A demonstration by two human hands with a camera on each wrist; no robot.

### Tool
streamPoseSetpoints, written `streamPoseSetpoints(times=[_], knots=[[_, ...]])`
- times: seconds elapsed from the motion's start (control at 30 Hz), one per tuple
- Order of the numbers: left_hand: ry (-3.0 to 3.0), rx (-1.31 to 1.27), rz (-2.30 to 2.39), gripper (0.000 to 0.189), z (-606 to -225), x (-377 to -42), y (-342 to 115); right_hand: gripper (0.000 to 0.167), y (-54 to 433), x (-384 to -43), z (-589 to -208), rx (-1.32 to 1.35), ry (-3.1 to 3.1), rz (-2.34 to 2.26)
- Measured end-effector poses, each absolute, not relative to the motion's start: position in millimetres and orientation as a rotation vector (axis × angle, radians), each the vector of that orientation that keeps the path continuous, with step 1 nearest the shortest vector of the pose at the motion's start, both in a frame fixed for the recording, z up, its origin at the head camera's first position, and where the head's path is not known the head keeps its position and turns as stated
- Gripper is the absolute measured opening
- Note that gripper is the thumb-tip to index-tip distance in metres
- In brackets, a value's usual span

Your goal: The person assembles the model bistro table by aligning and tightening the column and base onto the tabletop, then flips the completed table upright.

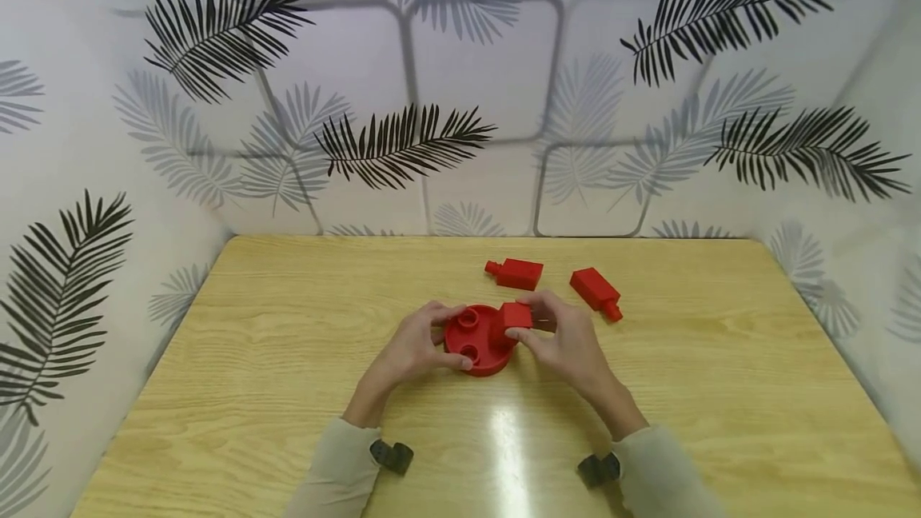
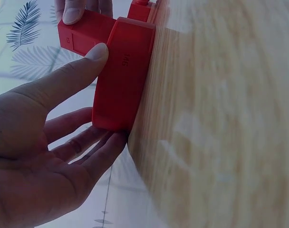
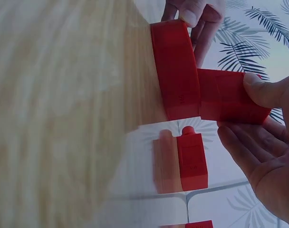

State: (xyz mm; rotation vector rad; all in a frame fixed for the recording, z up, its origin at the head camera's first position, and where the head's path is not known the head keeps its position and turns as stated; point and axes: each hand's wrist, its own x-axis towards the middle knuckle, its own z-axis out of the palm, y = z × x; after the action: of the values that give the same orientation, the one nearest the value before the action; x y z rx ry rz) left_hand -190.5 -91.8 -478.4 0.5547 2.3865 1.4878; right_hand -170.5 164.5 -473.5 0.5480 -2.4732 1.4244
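Head view: hands [image 1: 412,348] [image 1: 570,348] curved, left wider around dish [image 1: 488,368], right around block [image 1: 516,316]

Here's your table [image 1: 252,358], yellowish, wood-grained, shining at its near side — your round red tray [image 1: 492,367] sits on it, and beyond lies one red bottle-shaped block [image 1: 520,273], neck leftward — then a second block [image 1: 593,288], apart, neck angled toward you and rightward.
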Motion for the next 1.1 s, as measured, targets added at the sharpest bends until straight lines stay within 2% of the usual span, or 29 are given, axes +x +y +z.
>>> streamPoseSetpoints(times=[0.33,0.67,0.77,0.93,1.1], knots=[[2.402,0.569,1.474,0.08,-479.6,-190.9,-93.0,0.041,164.3,-169.5,-472.9,0.586,-2.452,1.398],[2.302,0.65,1.499,0.079,-477.0,-194.2,-102.9,0.046,169.0,-173.7,-463.0,0.619,-2.59,1.543],[2.284,0.65,1.495,0.081,-477.2,-193.9,-102.4,0.042,178.8,-173.3,-458.0,0.617,-2.567,1.611],[2.377,0.641,1.429,0.082,-473.6,-191.4,-97.6,0.034,199.6,-176.9,-454.6,0.519,-2.44,1.534],[2.558,0.675,1.443,0.07,-466.7,-185.5,-85.3,0.032,215.4,-181.0,-455.3,0.379,-2.385,1.39]])
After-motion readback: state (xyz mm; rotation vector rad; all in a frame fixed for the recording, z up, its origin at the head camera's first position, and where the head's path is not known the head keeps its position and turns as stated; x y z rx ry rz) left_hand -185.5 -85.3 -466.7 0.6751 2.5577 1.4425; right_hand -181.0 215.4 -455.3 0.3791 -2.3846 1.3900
